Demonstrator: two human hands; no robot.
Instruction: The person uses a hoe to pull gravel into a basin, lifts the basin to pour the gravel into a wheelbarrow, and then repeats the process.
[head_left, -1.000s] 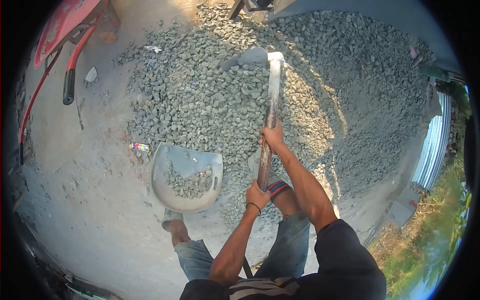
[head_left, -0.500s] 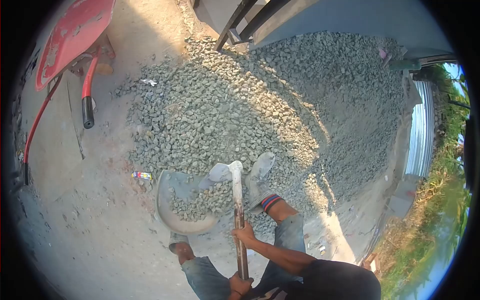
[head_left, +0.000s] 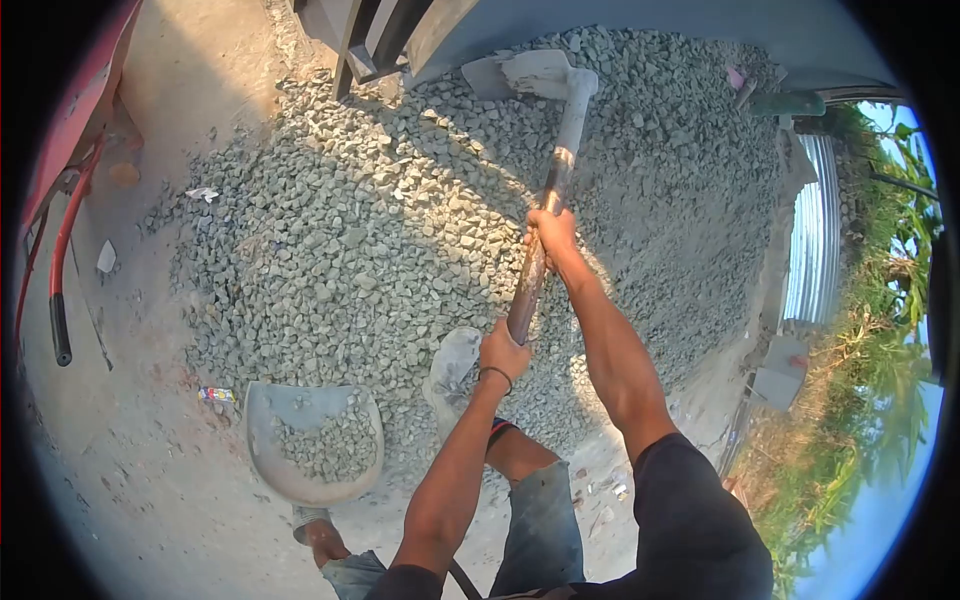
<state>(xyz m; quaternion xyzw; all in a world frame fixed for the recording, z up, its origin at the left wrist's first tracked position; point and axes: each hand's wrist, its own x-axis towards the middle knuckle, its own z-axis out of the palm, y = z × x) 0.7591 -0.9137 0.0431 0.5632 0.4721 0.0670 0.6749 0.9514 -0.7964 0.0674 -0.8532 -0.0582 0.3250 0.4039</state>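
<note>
Both my hands grip the long handle of a hoe (head_left: 568, 130), its pale, dust-caked blade raised over the far part of the gravel heap (head_left: 330, 230). My left hand (head_left: 504, 352) is wrapped round the lower end of the handle, with a dark band at the wrist. Further up, near the handle's middle, my right hand (head_left: 550, 236) is closed round it. Left of my booted foot (head_left: 455, 370) lies a shallow grey pan (head_left: 262, 455), partly filled with gravel.
A red wheelbarrow (head_left: 75, 130) with black grips stands at the upper left. A dark frame (head_left: 365, 45) stands at the top. Corrugated metal sheet (head_left: 815, 230) and plants are on the right. A small colourful wrapper (head_left: 216, 394) lies left of the pan.
The hoe has swung up and away from the pan to the far gravel, with both arms now stretched forward. The view has shifted, and the pan appears lower and further left.
</note>
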